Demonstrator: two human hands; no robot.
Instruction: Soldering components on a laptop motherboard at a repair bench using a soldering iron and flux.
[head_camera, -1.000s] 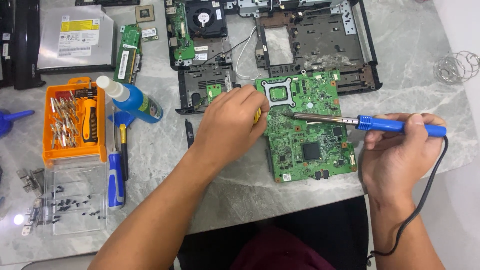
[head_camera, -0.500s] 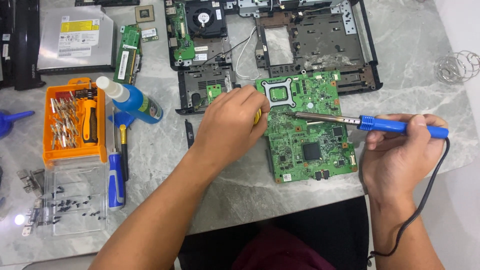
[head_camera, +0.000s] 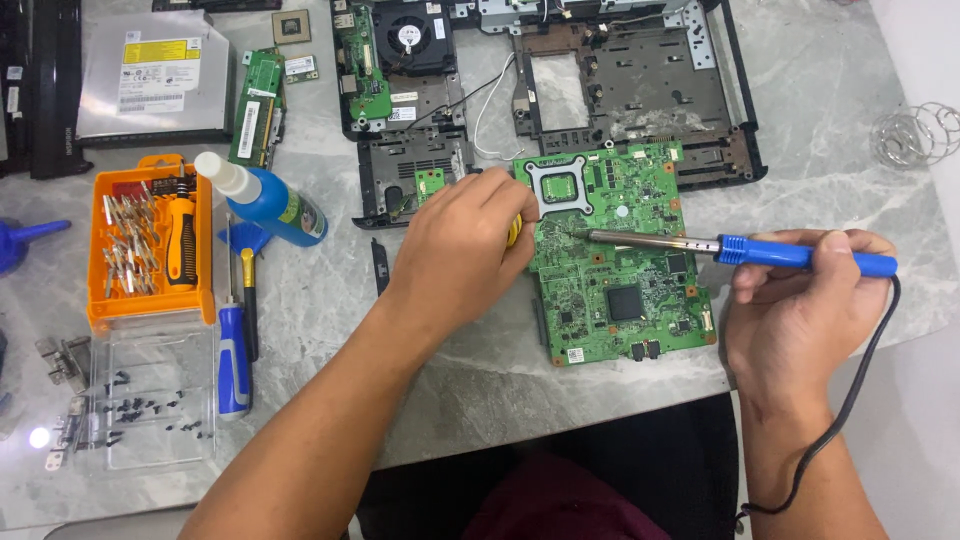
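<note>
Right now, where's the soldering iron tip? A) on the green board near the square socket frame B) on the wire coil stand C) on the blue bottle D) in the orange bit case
A: the right hand holds the blue-handled soldering iron with its tip on the green board, just below the square socket frame, beside the left hand.

A grey marble table (head_camera: 820, 80) with pale veins fills most of the view. Its near edge runs across the bottom, curving off at the right. Beyond that edge on the right lies a plain pale floor (head_camera: 925, 440). Under the table in the middle it is dark. Even, soft light falls from above, and a small bright glint (head_camera: 38, 437) shows at the left.
</note>
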